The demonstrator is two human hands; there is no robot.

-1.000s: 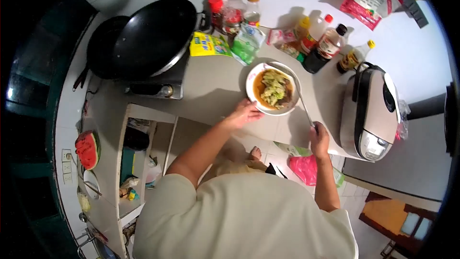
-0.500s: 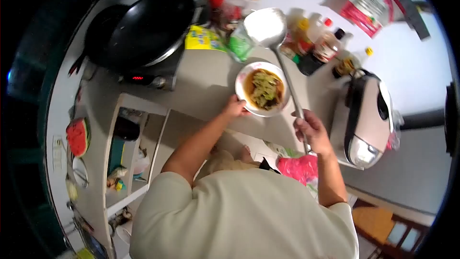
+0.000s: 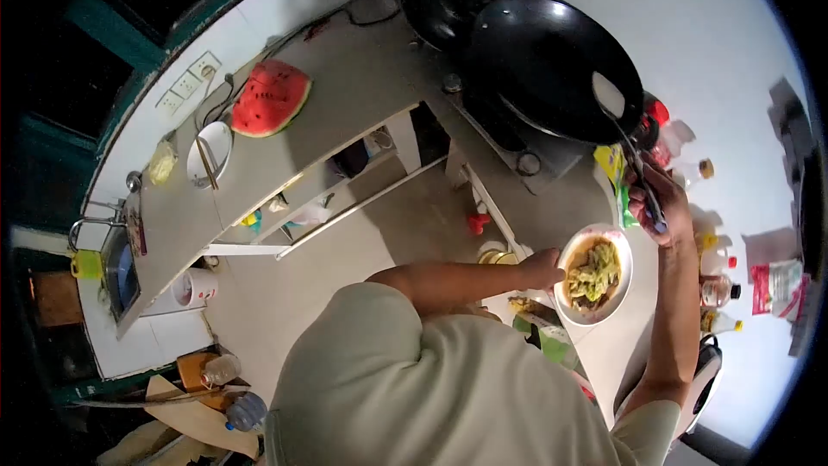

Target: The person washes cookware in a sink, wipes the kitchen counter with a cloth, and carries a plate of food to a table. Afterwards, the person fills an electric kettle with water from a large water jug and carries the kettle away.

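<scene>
My left hand (image 3: 543, 269) grips the near rim of a white plate (image 3: 625, 280) at the counter's edge. On the plate lie cooked greens (image 3: 595, 272) in brown sauce. My right hand (image 3: 666, 203) is wrapped around the handle of a metal wok spatula (image 3: 609, 95), whose blade is inside the black wok (image 3: 543, 60). The wok sits tilted on a cooktop (image 3: 517, 151). A yellow packet (image 3: 611, 162) and a green one lie beside the wok, near my right hand.
Several sauce bottles (image 3: 718, 291) line the wall to the right; a rice cooker (image 3: 711, 375) is partly hidden by my right arm. A black pan (image 3: 448, 0) lies behind the wok. Watermelon (image 3: 269, 99) and a white bowl (image 3: 216, 140) with chopsticks occupy the left counter, near the sink (image 3: 121, 272).
My view has swung left toward the wok. The spatula has gone from above the counter by the plate into the wok. My left hand still holds the plate.
</scene>
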